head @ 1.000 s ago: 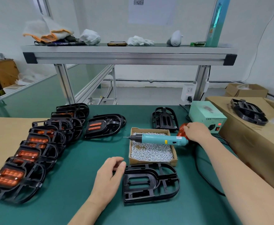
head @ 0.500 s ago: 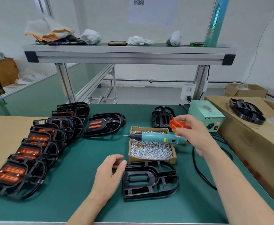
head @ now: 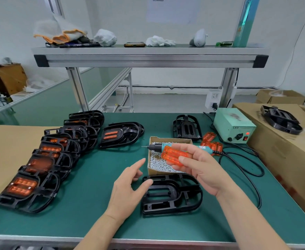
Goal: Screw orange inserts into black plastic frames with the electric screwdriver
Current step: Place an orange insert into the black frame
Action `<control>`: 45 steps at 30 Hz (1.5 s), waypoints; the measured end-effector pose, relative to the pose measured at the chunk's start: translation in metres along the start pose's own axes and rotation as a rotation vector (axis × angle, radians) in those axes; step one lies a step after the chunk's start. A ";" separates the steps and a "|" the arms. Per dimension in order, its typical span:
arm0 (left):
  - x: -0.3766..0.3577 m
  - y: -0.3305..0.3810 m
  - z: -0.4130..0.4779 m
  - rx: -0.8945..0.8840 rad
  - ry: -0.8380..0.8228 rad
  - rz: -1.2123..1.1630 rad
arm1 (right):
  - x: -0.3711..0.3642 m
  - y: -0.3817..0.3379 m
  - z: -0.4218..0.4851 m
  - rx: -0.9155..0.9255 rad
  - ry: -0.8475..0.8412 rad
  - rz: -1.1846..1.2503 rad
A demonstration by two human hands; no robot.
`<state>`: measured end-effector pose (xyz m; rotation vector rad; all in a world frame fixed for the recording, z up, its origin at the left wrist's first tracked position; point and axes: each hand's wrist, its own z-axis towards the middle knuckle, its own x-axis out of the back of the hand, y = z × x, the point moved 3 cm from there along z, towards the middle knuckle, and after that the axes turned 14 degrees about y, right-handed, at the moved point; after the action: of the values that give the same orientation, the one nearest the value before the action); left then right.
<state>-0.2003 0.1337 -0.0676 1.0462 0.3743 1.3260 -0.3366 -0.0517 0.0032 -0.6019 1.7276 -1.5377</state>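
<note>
Green bench mat [head: 94, 204], white walls, aluminium shelf [head: 148, 58] overhead. Right hand [head: 202, 170] pinches an orange insert [head: 173, 156] above the screw box [head: 169, 139]. Left hand [head: 128, 188] hovers loose-fingered beside the empty black frame [head: 173, 193]. The electric screwdriver [head: 158, 147] lies half hidden behind the insert.

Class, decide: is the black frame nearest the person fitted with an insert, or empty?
Empty: the frame has bare openings; the right hand holds an orange insert.

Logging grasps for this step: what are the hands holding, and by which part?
The right hand pinches an orange insert by one end, between thumb and fingers. The left hand is open and holds nothing.
</note>
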 end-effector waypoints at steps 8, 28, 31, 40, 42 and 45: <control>0.001 0.010 -0.002 -0.133 -0.005 0.076 | -0.011 0.019 -0.010 -0.143 -0.084 0.097; 0.000 0.022 -0.005 -0.284 -0.051 0.159 | -0.023 0.034 -0.016 -0.244 -0.074 -0.024; 0.001 0.024 -0.005 -0.276 -0.048 0.160 | -0.020 0.035 -0.016 -0.225 -0.037 -0.068; 0.001 0.024 -0.005 -0.265 -0.052 0.158 | -0.001 0.020 -0.016 0.170 0.170 -0.597; 0.001 0.024 -0.005 -0.272 -0.050 0.152 | 0.000 0.020 -0.017 0.221 0.170 -0.677; 0.001 0.024 -0.005 -0.286 -0.049 0.137 | -0.002 0.023 -0.015 0.253 0.169 -0.765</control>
<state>-0.2185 0.1342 -0.0504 0.8734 0.0727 1.4249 -0.3445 -0.0365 -0.0186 -1.1031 1.4465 -2.3428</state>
